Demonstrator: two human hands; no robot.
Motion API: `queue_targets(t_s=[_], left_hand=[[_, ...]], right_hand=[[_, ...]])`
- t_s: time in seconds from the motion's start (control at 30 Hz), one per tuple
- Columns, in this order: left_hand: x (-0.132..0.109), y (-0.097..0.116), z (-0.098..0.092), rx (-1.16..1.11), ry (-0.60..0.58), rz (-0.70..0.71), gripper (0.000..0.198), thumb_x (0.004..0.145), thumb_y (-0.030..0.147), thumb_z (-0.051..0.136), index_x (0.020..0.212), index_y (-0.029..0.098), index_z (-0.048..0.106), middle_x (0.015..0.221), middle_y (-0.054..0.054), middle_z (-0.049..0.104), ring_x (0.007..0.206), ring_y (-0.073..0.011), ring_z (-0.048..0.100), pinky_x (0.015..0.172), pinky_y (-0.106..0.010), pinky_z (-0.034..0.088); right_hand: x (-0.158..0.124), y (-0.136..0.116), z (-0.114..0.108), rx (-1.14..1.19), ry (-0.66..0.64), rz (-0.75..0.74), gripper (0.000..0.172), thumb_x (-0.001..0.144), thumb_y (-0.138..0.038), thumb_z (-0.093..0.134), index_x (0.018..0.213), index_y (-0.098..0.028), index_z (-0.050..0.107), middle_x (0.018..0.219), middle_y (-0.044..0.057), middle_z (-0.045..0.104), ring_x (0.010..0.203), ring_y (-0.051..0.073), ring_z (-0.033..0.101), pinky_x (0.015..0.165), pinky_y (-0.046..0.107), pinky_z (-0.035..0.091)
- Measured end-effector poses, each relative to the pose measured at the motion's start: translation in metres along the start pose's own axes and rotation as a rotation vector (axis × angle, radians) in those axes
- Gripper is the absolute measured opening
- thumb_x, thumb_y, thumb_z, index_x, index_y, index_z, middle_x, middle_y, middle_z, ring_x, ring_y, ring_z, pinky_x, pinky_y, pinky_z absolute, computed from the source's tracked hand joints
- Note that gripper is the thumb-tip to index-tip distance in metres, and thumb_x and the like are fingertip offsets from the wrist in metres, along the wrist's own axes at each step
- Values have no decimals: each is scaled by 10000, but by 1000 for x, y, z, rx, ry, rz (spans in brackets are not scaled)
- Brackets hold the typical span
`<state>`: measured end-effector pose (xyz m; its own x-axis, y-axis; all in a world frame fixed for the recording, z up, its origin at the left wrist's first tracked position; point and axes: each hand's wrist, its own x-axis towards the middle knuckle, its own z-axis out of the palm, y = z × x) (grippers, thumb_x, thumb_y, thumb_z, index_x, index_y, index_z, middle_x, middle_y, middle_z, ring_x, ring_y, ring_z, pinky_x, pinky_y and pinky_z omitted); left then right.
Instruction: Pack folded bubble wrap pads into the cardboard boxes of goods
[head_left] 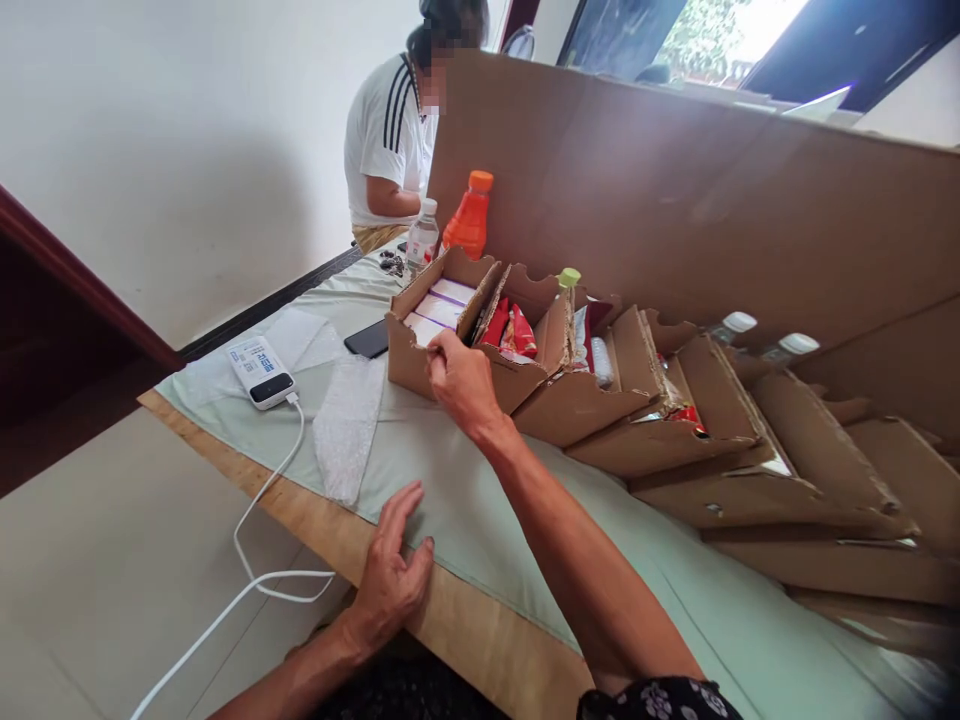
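Observation:
My right hand [459, 385] is at the front wall of the nearest cardboard box [409, 365], its fingers curled and pinched at the rim. What lies between the fingertips is hidden. Inside that box, white packs [441, 308] with purple edges lie in a row. My left hand [391, 555] rests on the front edge of the table [480, 615], fingers stretched out and holding nothing. A piece of bubble wrap [347, 430] lies just beyond it on the pale green cloth [450, 490]. The neighbouring box [517, 375] holds red packets [511, 330].
More cardboard boxes [720, 490] run off to the right before a tall cardboard panel [675, 190]. Left are a white power bank [260, 370] with a cable [238, 535] and a black phone [367, 340]. Behind stand a clear bottle [422, 238], an orange bottle [469, 220] and a seated person [386, 150].

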<state>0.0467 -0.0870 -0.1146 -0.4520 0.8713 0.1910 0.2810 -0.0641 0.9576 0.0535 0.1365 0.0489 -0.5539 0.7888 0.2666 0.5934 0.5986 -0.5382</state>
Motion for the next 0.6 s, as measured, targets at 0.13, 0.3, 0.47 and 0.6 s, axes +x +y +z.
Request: queue_targets(t_s=[0.13, 0.3, 0.47, 0.6], left_hand=[[-17, -4, -14, -163, 57, -210, 702, 945, 223, 551, 1597, 258, 296, 1657, -145, 384, 1506, -305, 437, 1237, -537, 394], [-26, 7, -32, -228, 141, -237, 731, 971, 332, 575, 1617, 303, 234, 1704, -129, 297, 1545, -310, 374, 1260, -517, 364], [-27, 26, -40, -201, 183, -176, 777, 949, 386, 635, 1617, 335, 242, 1711, -100, 283, 1570, -308, 321, 1288, -508, 318], [-23, 42, -30, -127, 64, -138, 806, 936, 386, 662, 1621, 336, 240, 1708, -108, 277, 1576, -326, 297, 1267, -543, 349]], right_hand=[[-47, -12, -7, 16, -68, -78, 196, 962, -196, 478, 1035, -240, 654, 764, 14, 731, 685, 186, 665, 664, 260, 403], [-120, -7, -47, 139, -59, -104, 143, 943, -220, 513, 935, -238, 655, 694, -15, 690, 599, 141, 608, 611, 243, 400], [-191, 41, -101, 269, 62, 62, 124, 908, -295, 578, 894, -236, 687, 703, -9, 713, 611, 151, 669, 562, 241, 480], [-255, 98, -135, 269, 329, 201, 152, 865, -315, 648, 974, -239, 723, 818, 20, 763, 685, 174, 731, 633, 274, 571]])
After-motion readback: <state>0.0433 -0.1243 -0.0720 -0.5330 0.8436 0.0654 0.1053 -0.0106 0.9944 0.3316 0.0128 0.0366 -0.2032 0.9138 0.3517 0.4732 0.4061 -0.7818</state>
